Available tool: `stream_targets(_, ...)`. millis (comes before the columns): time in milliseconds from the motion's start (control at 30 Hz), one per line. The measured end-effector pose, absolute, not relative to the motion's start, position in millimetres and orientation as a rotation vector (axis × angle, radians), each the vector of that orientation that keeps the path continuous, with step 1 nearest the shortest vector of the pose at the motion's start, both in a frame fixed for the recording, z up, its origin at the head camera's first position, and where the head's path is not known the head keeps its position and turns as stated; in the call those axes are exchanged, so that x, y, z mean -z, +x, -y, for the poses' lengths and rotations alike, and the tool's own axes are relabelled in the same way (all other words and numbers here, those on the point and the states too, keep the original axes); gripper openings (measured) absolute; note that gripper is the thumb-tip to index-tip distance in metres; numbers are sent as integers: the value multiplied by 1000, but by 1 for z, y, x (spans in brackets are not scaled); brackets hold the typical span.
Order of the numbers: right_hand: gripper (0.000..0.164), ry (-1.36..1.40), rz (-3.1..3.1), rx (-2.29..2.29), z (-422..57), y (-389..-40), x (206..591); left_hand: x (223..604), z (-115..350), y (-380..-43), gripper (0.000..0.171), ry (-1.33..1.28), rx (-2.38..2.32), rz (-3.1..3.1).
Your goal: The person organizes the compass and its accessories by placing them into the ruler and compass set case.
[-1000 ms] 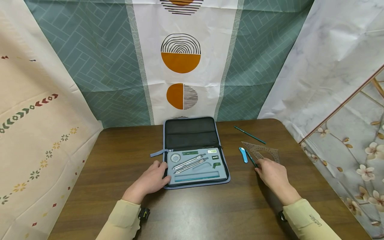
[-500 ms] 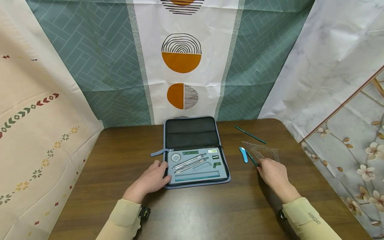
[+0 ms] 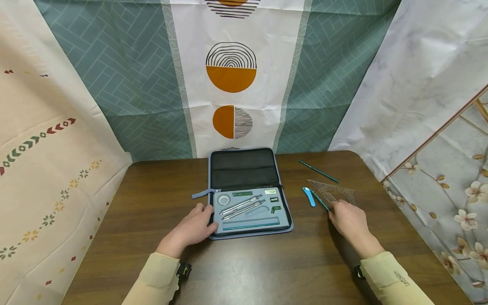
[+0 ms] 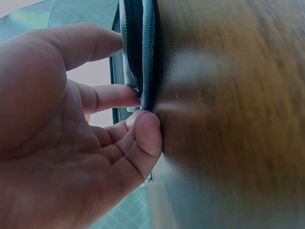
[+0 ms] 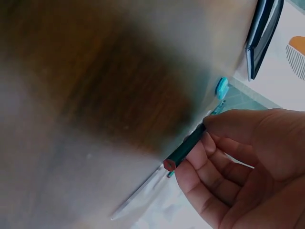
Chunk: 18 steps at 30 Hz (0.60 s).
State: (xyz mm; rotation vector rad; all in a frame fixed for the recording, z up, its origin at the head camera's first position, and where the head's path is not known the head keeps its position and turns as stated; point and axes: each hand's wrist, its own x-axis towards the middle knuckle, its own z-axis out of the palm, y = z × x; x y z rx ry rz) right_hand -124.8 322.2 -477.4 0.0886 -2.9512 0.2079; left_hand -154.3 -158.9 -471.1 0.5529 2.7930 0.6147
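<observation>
My right hand (image 3: pixel 347 218) pinches a dark green pencil (image 3: pixel 319 200) between thumb and fingers. Its red-tipped end shows in the right wrist view, where the pencil (image 5: pixel 183 150) slants low over the table. Partly behind this hand lies a clear set square (image 3: pixel 328 189). A small light blue cutter (image 3: pixel 309 197) lies by the pencil's far end. At the left edge of an open zip case (image 3: pixel 288 207), my left hand (image 3: pixel 194 225) holds the rim; in the left wrist view its thumb and index finger reach the zip edge (image 4: pixel 148 43), with the other fingers curled against it.
Inside the case, a grey tray (image 3: pixel 249 195) holds two metal compasses (image 3: pixel 241 205), a ruler (image 3: pixel 250 223), a round disc (image 3: pixel 223 200), an eraser (image 3: pixel 270 192) and small green pieces. A second green pencil (image 3: pixel 318 171) lies near the back right. Curtains hang behind the wooden table (image 3: pixel 251 267).
My right hand has shifted slightly right and the pencil's far end has swung a little left. The cutter's upper end has been nudged left. The left hand stays at the case.
</observation>
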Motion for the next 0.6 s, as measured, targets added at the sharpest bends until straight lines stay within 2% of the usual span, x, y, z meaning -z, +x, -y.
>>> stream_targets(600,12,194,2788,-245,-298,-124,464,471,158,-155,46,546,-607,-2792)
